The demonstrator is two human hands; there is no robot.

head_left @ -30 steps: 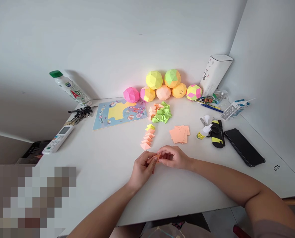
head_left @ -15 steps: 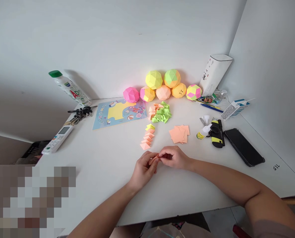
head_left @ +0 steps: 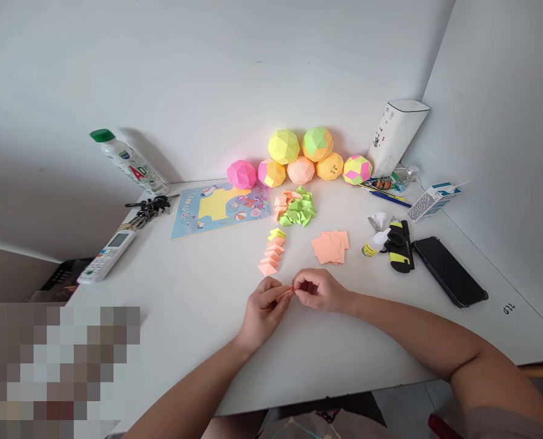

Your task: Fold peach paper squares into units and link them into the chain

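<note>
Between my two hands is a small piece of orange paper, mostly covered by fingers. My left hand is closed on it from the left, thumb and fingers pinching. My right hand pinches its right end with the fingertips. Just beyond my left hand runs a short row of folded paper pieces, peach with yellow at the far end. A loose stack of peach paper squares lies beyond my right hand. Farther back is a heap of folded green and peach pieces.
Several faceted paper balls are stacked against the wall. On the right are a glue bottle, a black-and-yellow tool, a phone and a drink carton. To the left sit a puzzle board, keys, a remote and a spray can.
My fingers have shifted slightly around the orange paper, and less of it shows now. Both hands stay in nearly the same place, and the things on the table have not moved.
</note>
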